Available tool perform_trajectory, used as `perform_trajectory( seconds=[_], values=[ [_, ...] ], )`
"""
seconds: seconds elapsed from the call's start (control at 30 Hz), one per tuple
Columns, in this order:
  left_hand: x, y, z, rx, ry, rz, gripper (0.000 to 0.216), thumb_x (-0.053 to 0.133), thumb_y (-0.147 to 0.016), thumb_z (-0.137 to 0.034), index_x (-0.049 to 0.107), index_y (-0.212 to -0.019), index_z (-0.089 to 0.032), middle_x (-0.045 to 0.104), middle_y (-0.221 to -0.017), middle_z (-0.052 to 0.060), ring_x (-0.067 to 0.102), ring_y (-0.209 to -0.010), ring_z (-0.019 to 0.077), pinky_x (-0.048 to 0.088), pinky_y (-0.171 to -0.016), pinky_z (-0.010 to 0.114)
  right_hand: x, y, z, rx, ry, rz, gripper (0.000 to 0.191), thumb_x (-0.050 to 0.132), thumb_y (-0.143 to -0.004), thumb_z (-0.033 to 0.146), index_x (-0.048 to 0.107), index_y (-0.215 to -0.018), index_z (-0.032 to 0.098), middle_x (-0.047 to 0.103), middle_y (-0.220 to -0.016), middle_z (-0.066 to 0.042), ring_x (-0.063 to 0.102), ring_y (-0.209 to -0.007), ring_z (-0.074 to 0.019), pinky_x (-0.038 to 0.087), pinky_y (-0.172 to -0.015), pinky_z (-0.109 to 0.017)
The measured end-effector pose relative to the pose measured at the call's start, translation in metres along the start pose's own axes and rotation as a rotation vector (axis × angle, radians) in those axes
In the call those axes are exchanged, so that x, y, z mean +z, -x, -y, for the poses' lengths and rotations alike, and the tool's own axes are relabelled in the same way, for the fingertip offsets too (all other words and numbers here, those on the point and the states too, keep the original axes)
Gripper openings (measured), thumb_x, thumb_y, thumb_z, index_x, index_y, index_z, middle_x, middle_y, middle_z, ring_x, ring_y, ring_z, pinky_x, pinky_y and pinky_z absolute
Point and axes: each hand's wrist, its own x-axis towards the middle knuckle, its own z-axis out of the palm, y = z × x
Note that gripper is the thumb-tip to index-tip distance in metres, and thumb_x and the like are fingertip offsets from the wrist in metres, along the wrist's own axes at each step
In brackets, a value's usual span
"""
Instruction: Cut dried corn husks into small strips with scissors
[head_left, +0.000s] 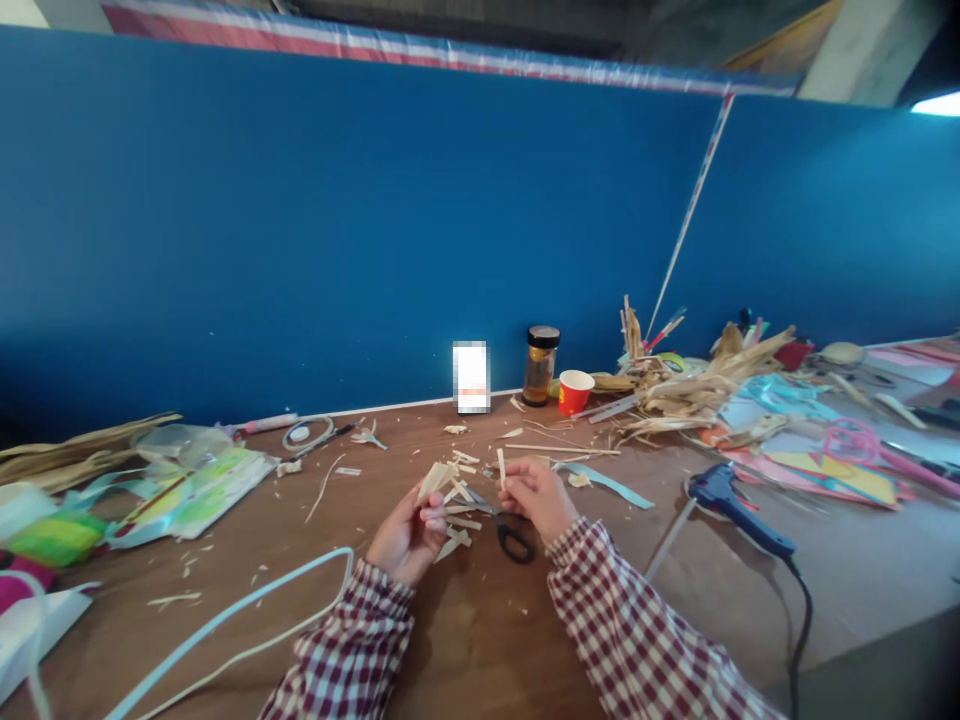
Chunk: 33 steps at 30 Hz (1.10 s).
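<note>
Facing a blue wall (337, 220), over a brown surface (465, 650), pinching a pale flat piece (434, 483) in the closed grip of the left hand (411, 535) and a narrow strip (502, 466), upright, in the right hand (544, 495). Can see scissors (516, 541) lying near both hands among cut strips (465, 523), with a glue gun (739, 510) farther right.

Left grip (409, 532) pinched, fingers curled, near the right grip (538, 494), likewise pinched
</note>
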Motion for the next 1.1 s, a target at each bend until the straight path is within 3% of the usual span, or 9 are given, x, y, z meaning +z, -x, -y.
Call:
perform_trajectory(
  seconds=[0.17,0.3,0.37,0.43,0.53,0.6,0.67,0.87,1.1],
  values=[
    [0.001,-0.001,-0.001,0.093,-0.101,-0.007,0.014,0.042,-0.085,-0.016,0.054,-0.080,-0.011,0.056,-0.067,0.004,0.052,-0.049,0.0055,0.050,-0.047,0.016,-0.003,-0.004,-0.004,-0.022,-0.035,-0.039,0.024,0.062,-0.066,0.029,0.053,-0.086,0.017,0.066,-0.081,-0.007,0.063,-0.072,-0.0177,0.053,-0.067,-0.033],
    [0.002,-0.002,0.003,0.243,-0.263,-0.006,0.015,0.059,-0.074,-0.009,0.059,-0.089,-0.012,0.064,-0.082,0.006,0.059,-0.062,0.0085,0.054,-0.060,0.019,-0.008,-0.005,0.000,-0.276,0.027,-0.277,0.043,0.058,-0.070,0.030,0.046,-0.111,0.020,0.048,-0.123,-0.010,0.047,-0.114,-0.0211,0.046,-0.087,-0.035],
    [0.002,-0.002,0.008,0.271,-0.372,-0.010,0.027,0.065,-0.068,-0.007,0.060,-0.093,-0.014,0.065,-0.084,0.005,0.060,-0.064,0.0092,0.053,-0.061,0.020,-0.008,-0.001,0.004,-0.368,0.163,-0.340,0.044,0.056,-0.072,0.029,0.046,-0.114,0.020,0.042,-0.128,-0.010,0.043,-0.117,-0.0211,0.044,-0.089,-0.033],
    [0.002,-0.003,0.012,0.281,-0.493,-0.017,0.024,0.068,-0.066,-0.013,0.063,-0.089,-0.014,0.066,-0.079,0.005,0.060,-0.062,0.0091,0.052,-0.059,0.019,-0.004,0.005,0.007,-0.412,0.290,-0.291,0.038,0.054,-0.075,0.029,0.049,-0.111,0.019,0.053,-0.114,-0.010,0.053,-0.100,-0.0192,0.048,-0.079,-0.031],
    [-0.001,-0.005,0.017,0.299,-0.647,0.007,0.021,0.069,-0.067,-0.025,0.066,-0.083,-0.012,0.066,-0.074,0.004,0.058,-0.060,0.0090,0.051,-0.060,0.020,0.006,0.015,0.009,-0.400,0.385,-0.010,0.038,0.054,-0.077,0.027,0.048,-0.114,0.019,0.061,-0.074,-0.001,0.056,-0.063,-0.0130,0.047,-0.059,-0.026],
    [-0.003,-0.005,0.018,0.322,-0.757,0.058,0.021,0.069,-0.067,-0.027,0.067,-0.081,-0.013,0.066,-0.074,0.004,0.057,-0.062,0.0098,0.050,-0.061,0.021,0.012,0.020,0.008,-0.364,0.377,0.175,0.042,0.056,-0.075,0.024,0.047,-0.116,0.021,0.060,-0.066,0.002,0.054,-0.056,-0.0115,0.045,-0.055,-0.024],
    [-0.004,-0.006,0.018,0.356,-0.880,0.108,0.021,0.067,-0.068,-0.028,0.068,-0.082,-0.013,0.065,-0.073,0.004,0.056,-0.063,0.0105,0.048,-0.060,0.021,0.016,0.021,0.004,-0.331,0.306,0.267,0.038,0.057,-0.074,0.022,0.050,-0.112,0.022,0.062,-0.072,0.001,0.057,-0.061,-0.0123,0.046,-0.058,-0.024],
    [-0.002,-0.005,0.018,0.373,-1.008,0.152,0.025,0.063,-0.072,-0.030,0.069,-0.090,-0.013,0.067,-0.075,0.005,0.056,-0.065,0.0111,0.048,-0.064,0.022,0.015,0.018,-0.001,-0.265,0.197,0.252,0.021,0.060,-0.074,0.028,0.061,-0.093,0.020,0.063,-0.075,-0.001,0.056,-0.064,-0.0127,0.045,-0.057,-0.023],
    [-0.006,-0.006,0.022,0.287,-0.835,0.005,0.030,0.067,-0.066,-0.036,0.068,-0.088,-0.014,0.070,-0.077,0.006,0.063,-0.066,0.0142,0.052,-0.067,0.027,0.014,0.015,0.003,-0.161,0.112,0.206,0.017,0.061,-0.072,0.033,0.062,-0.075,0.017,0.058,-0.061,0.002,0.052,-0.053,-0.0092,0.044,-0.052,-0.022]
  ],
)
